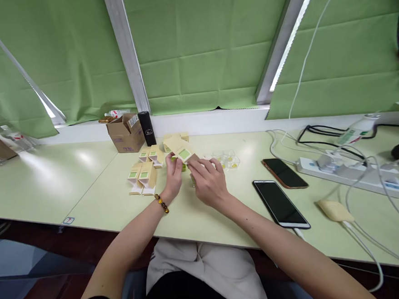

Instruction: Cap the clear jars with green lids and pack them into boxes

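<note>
Between my hands, a small cream paper box [184, 154] with a green square on it is held tilted above the table. My left hand [174, 177] grips its left side, thumb and fingers closed. From the right, my right hand [209, 180] has its fingers closed at the box's edge. Something green shows just below the box, mostly hidden by my hands. Left of my hands stand several like boxes [142, 175] with flaps hanging open. To the right lie clear plastic cups [228, 159] with yellowish bits in them.
A brown carton [126, 135] and a black cylinder [146, 128] stand at the wall. Two phones [281, 204] lie on the right, near a white power strip [351, 175] with tangled cables. A white bottle [358, 128] leans behind it. The table's front edge is close to my lap.
</note>
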